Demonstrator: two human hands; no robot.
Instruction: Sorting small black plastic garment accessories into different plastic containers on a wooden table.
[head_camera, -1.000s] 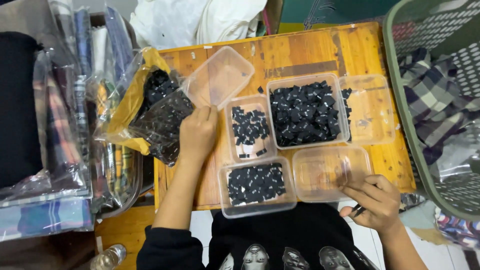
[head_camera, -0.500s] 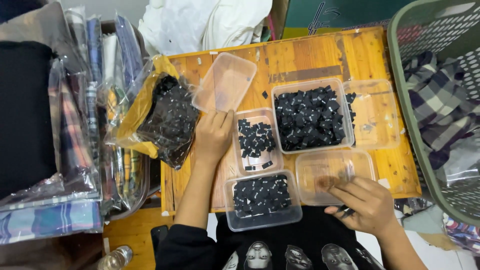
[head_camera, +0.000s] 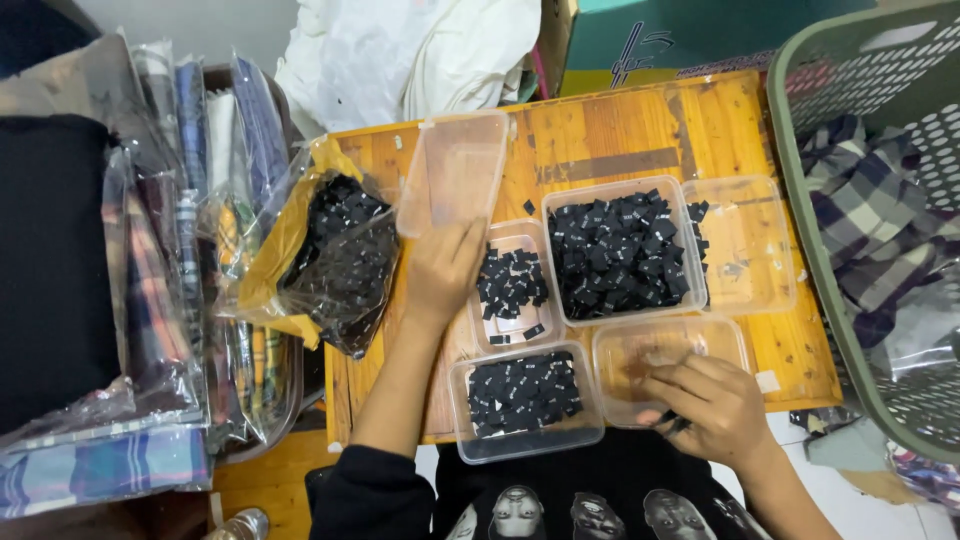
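Note:
My left hand (head_camera: 440, 270) lies flat on the wooden table (head_camera: 610, 130), fingertips against a clear lid (head_camera: 455, 170) and beside a small clear tub of black tags (head_camera: 510, 285). My right hand (head_camera: 715, 405) rests on the near rim of an empty clear tub (head_camera: 625, 365), fingers curled, with a small dark thing (head_camera: 672, 425) poking out beneath it. A large tub (head_camera: 620, 250) piled with black tags sits behind. In front, near my body, is another tub of black tags (head_camera: 522, 395).
A clear bag of black tags (head_camera: 340, 260) with yellow lining lies at the table's left edge. Another empty tub (head_camera: 745, 245) stands at the right. A green basket (head_camera: 800, 230) holding plaid cloth (head_camera: 870, 220) is further right. Packaged fabrics (head_camera: 150, 300) are stacked at left.
The view has shifted a little. Both hands stay in about the same places; my right hand's fingers reach slightly further over the empty tub's rim.

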